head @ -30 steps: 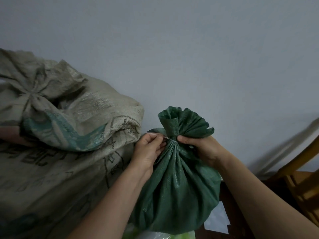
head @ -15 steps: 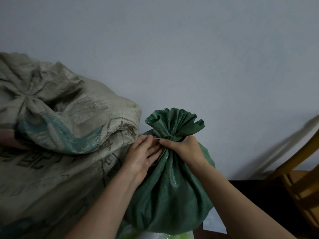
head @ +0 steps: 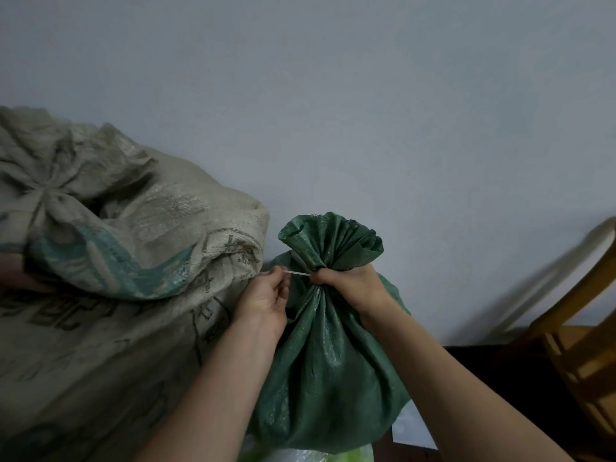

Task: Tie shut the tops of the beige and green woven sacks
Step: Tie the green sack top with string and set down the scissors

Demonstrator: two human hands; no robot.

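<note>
Both hands are gripping: our left hand [head: 266, 296] is now pulling the string [head: 296, 273] taut, our right hand [head: 346, 285] pinching the green sack [head: 330, 371] neck, tightening the knot.

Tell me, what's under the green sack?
Below the green woven sack peeks some white and pale green plastic, plus a white sheet to its right. The sack covers the rest, so what it stands on cannot be seen.
</note>
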